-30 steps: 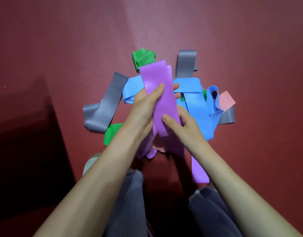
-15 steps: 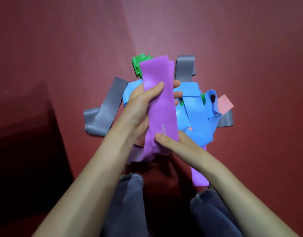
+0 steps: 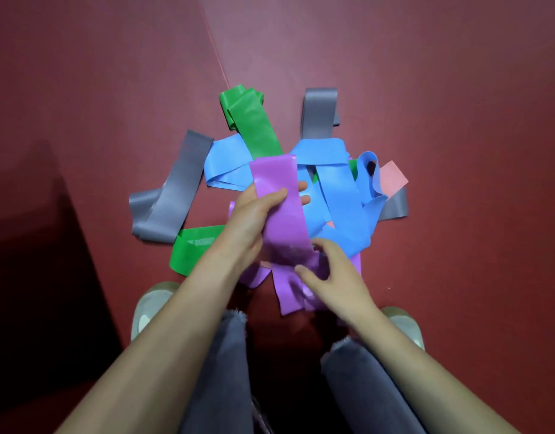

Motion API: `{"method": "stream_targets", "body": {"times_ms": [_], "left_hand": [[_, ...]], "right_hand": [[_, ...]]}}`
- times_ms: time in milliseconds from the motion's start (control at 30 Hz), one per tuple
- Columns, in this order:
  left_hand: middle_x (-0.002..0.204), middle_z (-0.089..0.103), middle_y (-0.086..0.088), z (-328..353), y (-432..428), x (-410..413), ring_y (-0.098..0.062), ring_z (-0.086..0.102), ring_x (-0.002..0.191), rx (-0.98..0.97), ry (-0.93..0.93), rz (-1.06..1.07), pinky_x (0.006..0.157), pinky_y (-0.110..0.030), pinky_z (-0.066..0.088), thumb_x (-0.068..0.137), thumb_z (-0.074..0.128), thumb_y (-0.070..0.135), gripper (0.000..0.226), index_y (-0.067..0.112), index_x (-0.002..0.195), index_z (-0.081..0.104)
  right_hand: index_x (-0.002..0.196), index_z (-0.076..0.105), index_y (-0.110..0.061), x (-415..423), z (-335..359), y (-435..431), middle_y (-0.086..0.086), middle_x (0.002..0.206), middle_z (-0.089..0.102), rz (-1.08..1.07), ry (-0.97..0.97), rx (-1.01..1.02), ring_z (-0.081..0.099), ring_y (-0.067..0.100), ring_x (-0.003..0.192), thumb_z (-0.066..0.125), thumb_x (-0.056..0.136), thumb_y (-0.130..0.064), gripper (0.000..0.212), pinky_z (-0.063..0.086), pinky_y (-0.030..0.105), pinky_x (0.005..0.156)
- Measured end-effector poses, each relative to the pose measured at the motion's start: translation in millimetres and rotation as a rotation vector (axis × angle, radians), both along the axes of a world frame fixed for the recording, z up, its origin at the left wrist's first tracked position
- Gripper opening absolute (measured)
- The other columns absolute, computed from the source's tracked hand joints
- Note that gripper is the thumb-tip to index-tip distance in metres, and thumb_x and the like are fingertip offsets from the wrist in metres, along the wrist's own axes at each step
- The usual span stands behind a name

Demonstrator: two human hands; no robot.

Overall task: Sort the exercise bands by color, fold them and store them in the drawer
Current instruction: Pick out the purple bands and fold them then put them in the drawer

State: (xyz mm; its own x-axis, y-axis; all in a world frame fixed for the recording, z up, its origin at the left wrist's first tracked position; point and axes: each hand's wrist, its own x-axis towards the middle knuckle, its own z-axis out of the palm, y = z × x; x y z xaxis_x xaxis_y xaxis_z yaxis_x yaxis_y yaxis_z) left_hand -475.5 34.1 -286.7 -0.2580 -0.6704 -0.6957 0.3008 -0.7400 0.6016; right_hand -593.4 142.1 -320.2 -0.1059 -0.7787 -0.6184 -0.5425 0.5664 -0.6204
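A heap of exercise bands lies on the dark red floor. My left hand (image 3: pixel 256 214) grips a purple band (image 3: pixel 279 195) around its middle, thumb on top. My right hand (image 3: pixel 331 277) pinches the lower purple folds (image 3: pixel 288 292) near my knees. Blue bands (image 3: pixel 342 198) spread to the right and one (image 3: pixel 227 166) to the left. Green bands lie at the far side (image 3: pixel 251 117) and near left (image 3: pixel 191 249). Grey bands sit at the left (image 3: pixel 169 202), far side (image 3: pixel 320 111) and right (image 3: pixel 393 206). A pink band (image 3: pixel 392 178) peeks out at the right. No drawer is in view.
My knees in grey trousers (image 3: pixel 226 371) and both shoes (image 3: pixel 147 308) are at the bottom of the view. A dark shadowed area (image 3: pixel 35 277) covers the floor at the left. A thin seam line (image 3: pixel 216 54) runs across the floor toward the heap.
The purple band has come down and toward me with my left hand. My right hand slid from its middle down to the lower purple folds. The far green band is now uncovered.
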Motion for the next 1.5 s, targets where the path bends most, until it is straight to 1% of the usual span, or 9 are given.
{"method": "stream_targets", "body": {"times_ms": [100, 267, 433, 633, 733, 833, 1133, 1333, 1500], "left_hand": [[0.069, 0.072, 0.008, -2.9, 1.8, -1.3, -0.008, 0.069, 0.064, 0.031, 0.018, 0.034, 0.061, -0.021, 0.057, 0.09, 0.037, -0.005, 0.023, 0.005, 0.098, 0.055], [0.076, 0.073, 0.005, 0.7, 5.2, -11.2, -0.008, 0.07, 0.066, 0.035, 0.042, 0.009, 0.06, -0.023, 0.057, 0.088, 0.036, -0.01, 0.03, 0.001, 0.112, 0.05], [0.084, 0.069, 0.001, 10.5, -1.6, -21.5, -0.008, 0.07, 0.067, -0.014, 0.063, 0.022, 0.063, -0.023, 0.057, 0.085, 0.033, -0.015, 0.035, 0.003, 0.11, 0.05], [0.068, 0.072, 0.005, 15.8, -5.1, -23.4, -0.01, 0.069, 0.065, 0.012, 0.101, 0.049, 0.066, -0.022, 0.056, 0.084, 0.029, -0.014, 0.034, 0.001, 0.102, 0.053], [0.066, 0.072, 0.002, 18.3, -7.3, -21.9, -0.011, 0.069, 0.062, 0.049, 0.151, 0.079, 0.063, -0.021, 0.055, 0.089, 0.03, -0.005, 0.028, 0.003, 0.09, 0.057], [0.06, 0.07, 0.005, 20.0, -8.9, -20.9, -0.008, 0.066, 0.056, 0.021, 0.135, 0.099, 0.059, -0.021, 0.054, 0.094, 0.032, 0.005, 0.025, 0.007, 0.085, 0.056], [0.06, 0.071, 0.006, 20.1, -9.0, -16.0, -0.008, 0.066, 0.053, -0.051, 0.013, 0.03, 0.055, -0.02, 0.055, 0.095, 0.04, 0.014, 0.019, 0.013, 0.086, 0.056], [0.055, 0.069, 0.006, 16.8, -9.6, -14.1, -0.007, 0.063, 0.047, -0.046, -0.045, 0.002, 0.049, -0.018, 0.053, 0.091, 0.047, 0.008, 0.011, 0.012, 0.085, 0.055], [0.054, 0.069, 0.005, 12.8, -8.7, -13.9, -0.008, 0.063, 0.046, -0.035, -0.058, 0.001, 0.048, -0.018, 0.052, 0.09, 0.048, 0.007, 0.011, 0.013, 0.085, 0.055]], "right_hand": [[0.093, 0.055, -0.018, -25.1, -6.1, 0.9, -0.001, 0.089, 0.058, -0.363, 0.065, -0.152, 0.051, -0.004, 0.068, 0.053, 0.075, -0.011, 0.019, 0.04, 0.014, 0.069], [0.094, 0.053, -0.009, -56.0, -27.6, -4.7, -0.001, 0.07, 0.047, -0.711, 0.158, -0.113, 0.046, 0.004, 0.063, 0.044, 0.077, 0.011, 0.028, 0.035, 0.016, 0.064], [0.103, 0.051, -0.003, -50.0, -45.4, -1.9, 0.005, 0.08, 0.051, -0.579, 0.197, 0.031, 0.049, 0.022, 0.079, 0.059, 0.078, -0.005, 0.027, 0.031, 0.022, 0.055], [0.104, 0.055, -0.012, -30.7, -46.1, -17.2, 0.011, 0.119, 0.052, -0.639, 0.362, 0.271, 0.041, 0.032, 0.118, 0.058, 0.08, -0.023, 0.026, 0.032, 0.039, 0.097], [0.079, 0.05, -0.016, -32.7, -45.3, -17.2, 0.005, 0.089, 0.058, -0.67, 0.245, 0.248, 0.052, 0.025, 0.093, 0.059, 0.081, -0.019, 0.01, 0.039, 0.033, 0.082], [0.058, 0.041, -0.019, -33.5, -37.5, -14.9, -0.012, 0.046, 0.05, -0.754, -0.068, 0.195, 0.044, 0.01, 0.055, 0.061, 0.08, -0.004, 0.033, 0.035, 0.016, 0.046], [0.061, 0.056, -0.014, -42.1, 17.3, -45.2, -0.005, 0.058, 0.06, -0.727, -0.194, -0.025, 0.053, 0.002, 0.053, 0.062, 0.079, -0.008, 0.02, 0.045, 0.017, 0.056], [0.063, 0.051, -0.023, -58.3, 46.2, -57.5, -0.007, 0.063, 0.052, -0.604, 0.008, -0.197, 0.044, 0.007, 0.061, 0.065, 0.077, -0.013, 0.022, 0.039, 0.019, 0.058], [0.061, 0.047, -0.023, -45.4, 88.4, -70.2, -0.011, 0.06, 0.049, -0.589, -0.275, -0.439, 0.042, 0.004, 0.058, 0.054, 0.067, -0.015, 0.013, 0.036, 0.016, 0.054]]}}
